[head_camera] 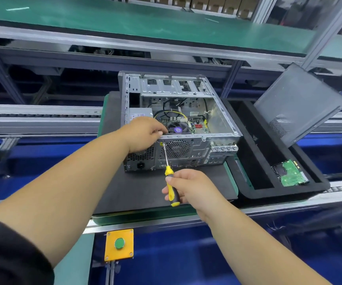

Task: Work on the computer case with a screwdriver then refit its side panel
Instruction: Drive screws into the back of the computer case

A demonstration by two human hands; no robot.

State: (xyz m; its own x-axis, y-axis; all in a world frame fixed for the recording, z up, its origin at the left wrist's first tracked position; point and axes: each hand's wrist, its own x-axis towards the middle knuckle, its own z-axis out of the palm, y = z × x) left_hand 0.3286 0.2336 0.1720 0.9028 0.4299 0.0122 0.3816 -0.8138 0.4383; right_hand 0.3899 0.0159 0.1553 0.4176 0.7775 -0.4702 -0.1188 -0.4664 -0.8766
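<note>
Screwdriving step in hand: right hand (188,187) closed around yellow screwdriver (169,175), tip at rear top edge of open computer case (178,122) on tabletop (145,192), left hand (143,133) curled there, side panel (297,103) leaning apart, awaiting refitting afterwards.

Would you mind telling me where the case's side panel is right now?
In the head view, the side panel leans tilted at the right, standing in the black foam tray beside the open computer case.
</note>
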